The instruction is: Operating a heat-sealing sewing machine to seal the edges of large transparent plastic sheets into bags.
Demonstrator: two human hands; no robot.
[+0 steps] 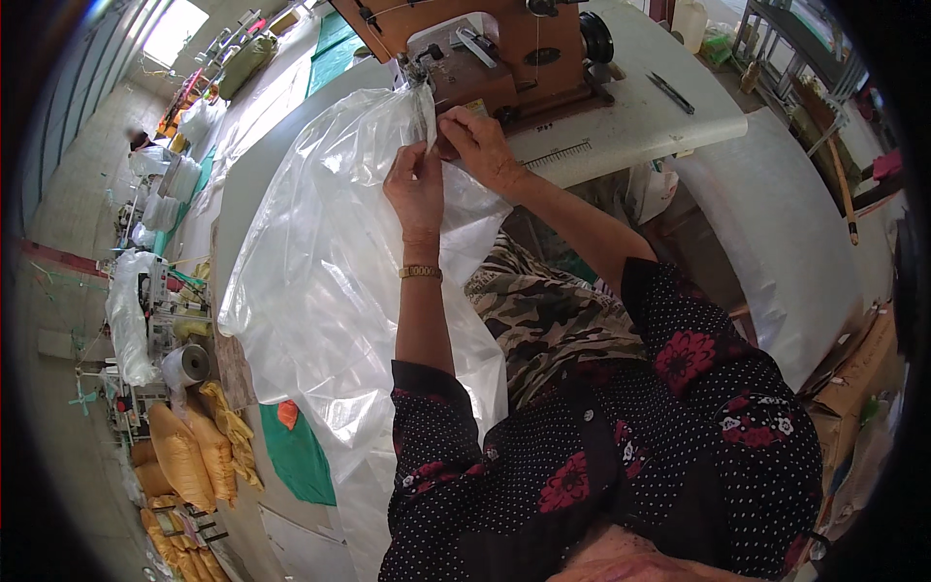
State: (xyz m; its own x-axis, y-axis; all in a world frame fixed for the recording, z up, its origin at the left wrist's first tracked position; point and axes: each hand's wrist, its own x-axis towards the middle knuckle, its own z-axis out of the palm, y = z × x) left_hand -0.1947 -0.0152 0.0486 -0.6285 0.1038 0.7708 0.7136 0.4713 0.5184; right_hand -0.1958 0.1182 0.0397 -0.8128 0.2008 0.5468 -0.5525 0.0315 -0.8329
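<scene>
At twelve o'clock, beside the orange-brown metal sewing machine [538, 48], our left hand [417, 186] and right hand [480, 150] narrowly pinch the gathered, large, clear plastic sheet [330, 228], spread toward ten o'clock, partly over the white table [693, 131].

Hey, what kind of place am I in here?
Probably a sewing workshop: an orange-brown sewing machine sits on a pale worktable, clear plastic sheeting reaches up to it, and bulging yellow bags stand off left.
</scene>
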